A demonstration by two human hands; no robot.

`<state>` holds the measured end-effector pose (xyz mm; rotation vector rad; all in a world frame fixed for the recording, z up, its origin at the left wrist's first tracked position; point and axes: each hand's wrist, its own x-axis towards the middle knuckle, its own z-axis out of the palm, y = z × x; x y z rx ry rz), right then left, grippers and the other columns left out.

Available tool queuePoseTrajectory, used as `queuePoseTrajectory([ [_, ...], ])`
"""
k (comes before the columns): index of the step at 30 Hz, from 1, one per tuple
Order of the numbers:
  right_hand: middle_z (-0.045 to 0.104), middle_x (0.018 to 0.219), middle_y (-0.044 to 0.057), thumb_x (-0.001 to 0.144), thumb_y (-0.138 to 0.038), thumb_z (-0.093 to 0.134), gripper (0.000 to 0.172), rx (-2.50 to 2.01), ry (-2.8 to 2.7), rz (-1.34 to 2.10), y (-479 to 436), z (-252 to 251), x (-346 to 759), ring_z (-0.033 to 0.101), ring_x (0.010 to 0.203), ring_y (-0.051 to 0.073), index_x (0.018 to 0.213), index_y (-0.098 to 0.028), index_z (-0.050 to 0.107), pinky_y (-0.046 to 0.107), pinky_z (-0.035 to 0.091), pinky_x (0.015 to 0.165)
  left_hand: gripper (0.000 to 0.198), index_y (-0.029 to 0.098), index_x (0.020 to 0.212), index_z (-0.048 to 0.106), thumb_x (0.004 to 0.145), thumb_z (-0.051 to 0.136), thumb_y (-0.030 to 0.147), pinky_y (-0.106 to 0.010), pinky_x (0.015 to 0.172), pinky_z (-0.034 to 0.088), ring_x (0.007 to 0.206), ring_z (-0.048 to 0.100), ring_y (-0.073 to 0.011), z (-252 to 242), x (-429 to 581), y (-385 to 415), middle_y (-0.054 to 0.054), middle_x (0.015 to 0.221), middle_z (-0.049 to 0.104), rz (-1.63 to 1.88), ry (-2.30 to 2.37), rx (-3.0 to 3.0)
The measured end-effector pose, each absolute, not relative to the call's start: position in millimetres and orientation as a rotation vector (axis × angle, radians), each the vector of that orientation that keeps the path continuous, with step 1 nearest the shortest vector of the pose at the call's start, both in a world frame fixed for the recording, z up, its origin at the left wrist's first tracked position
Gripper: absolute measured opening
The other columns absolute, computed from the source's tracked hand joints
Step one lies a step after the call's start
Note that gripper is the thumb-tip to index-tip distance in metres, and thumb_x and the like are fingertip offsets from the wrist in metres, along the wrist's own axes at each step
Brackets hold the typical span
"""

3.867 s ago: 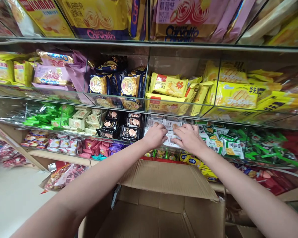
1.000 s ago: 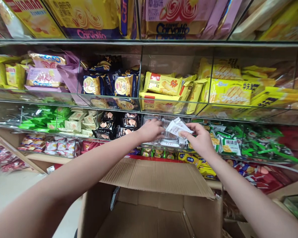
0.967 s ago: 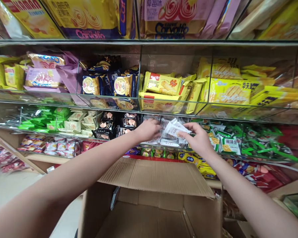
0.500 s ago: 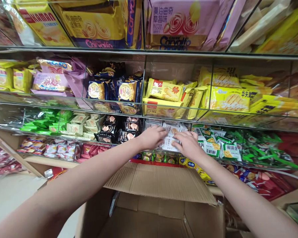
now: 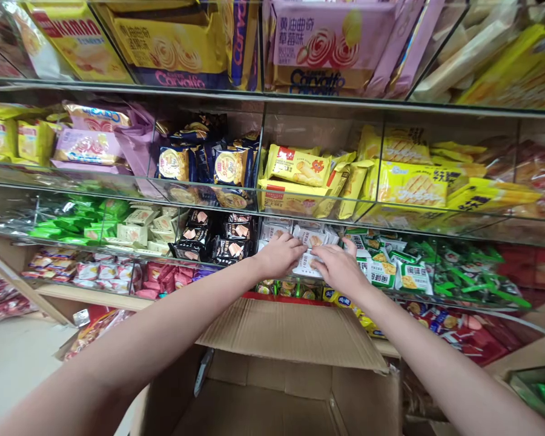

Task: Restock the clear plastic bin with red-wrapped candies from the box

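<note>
Several small white snack packets point(image 5: 307, 235) lie in a clear compartment of the lower shelf. My left hand point(image 5: 279, 254) reaches in from the left, its fingers bent over the edge of a white snack packet point(image 5: 306, 264) at the compartment's front. From the other side my right hand point(image 5: 340, 266) grips the same packet, thumb low and fingers curled on top. Fingertips of both hands nearly meet there. Black snack packets point(image 5: 233, 248) fill the compartment to the left, and green-and-white packets point(image 5: 381, 272) the one to the right.
Below my forearms stands an open cardboard box point(image 5: 290, 333), its flap raised against the shelf. Clear dividers and a front lip point(image 5: 195, 191) edge the shelf above, which holds yellow biscuit packs point(image 5: 300, 166) and blue packs point(image 5: 231, 166). Larger purple packs point(image 5: 327, 42) sit higher.
The view has shifted slightly. Both hands stay at the white packets, their fingers a little closer together over the front one.
</note>
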<state>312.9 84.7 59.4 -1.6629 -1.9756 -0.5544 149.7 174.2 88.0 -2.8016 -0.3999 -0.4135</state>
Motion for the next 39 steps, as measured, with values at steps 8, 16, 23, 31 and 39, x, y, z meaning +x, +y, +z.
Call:
queuePoseTrajectory([
  [8, 0.066, 0.100, 0.006, 0.081, -0.019, 0.047, 0.017, -1.668, -1.937, -0.594, 84, 54, 314, 0.056, 0.095, 0.022, 0.096, -0.019, 0.056, 0.049, 0.011, 0.097, 0.025, 0.020, 0.100, 0.063, 0.079, 0.054, 0.030, -0.035, 0.079, 0.040, 0.093, 0.050, -0.0247, 92, 156, 177, -0.006, 0.095, 0.064, -0.410, -0.534, -2.833],
  [16, 0.065, 0.102, 0.007, 0.084, -0.021, 0.045, 0.018, -1.691, -1.934, -0.653, 82, 50, 313, 0.055, 0.094, 0.022, 0.097, -0.019, 0.057, 0.048, 0.011, 0.095, 0.018, 0.018, 0.087, 0.068, 0.076, 0.056, 0.027, -0.029, 0.080, 0.042, 0.084, 0.057, -0.0198, 92, 169, 186, -0.004, 0.084, 0.069, -0.461, -0.669, -2.890],
  [23, 0.064, 0.101, 0.009, 0.084, -0.030, 0.047, 0.024, -1.746, -1.978, -0.746, 86, 52, 317, 0.049, 0.094, 0.024, 0.101, -0.018, 0.058, 0.044, 0.016, 0.091, 0.016, 0.016, 0.082, 0.065, 0.074, 0.053, 0.023, -0.029, 0.079, 0.042, 0.080, 0.057, -0.0189, 87, 162, 185, -0.003, 0.079, 0.068, -0.553, -0.641, -2.893],
  [31, 0.064, 0.099, 0.008, 0.083, -0.031, 0.046, 0.021, -1.759, -1.965, -0.677, 86, 61, 317, 0.049, 0.093, 0.024, 0.092, -0.020, 0.062, 0.044, 0.019, 0.088, 0.021, 0.015, 0.088, 0.066, 0.075, 0.050, 0.019, -0.032, 0.084, 0.038, 0.082, 0.056, -0.0190, 84, 167, 184, -0.005, 0.084, 0.067, -0.549, -0.560, -2.892],
  [39, 0.061, 0.112, 0.006, 0.085, -0.016, 0.039, 0.028, -1.811, -1.869, -0.813, 98, 66, 328, 0.040, 0.108, 0.026, 0.104, -0.021, 0.059, 0.048, 0.013, 0.090, 0.033, 0.018, 0.107, 0.060, 0.078, 0.049, 0.029, -0.039, 0.089, 0.038, 0.103, 0.045, -0.0252, 88, 159, 175, -0.010, 0.117, 0.051, -0.631, -0.671, -2.821],
])
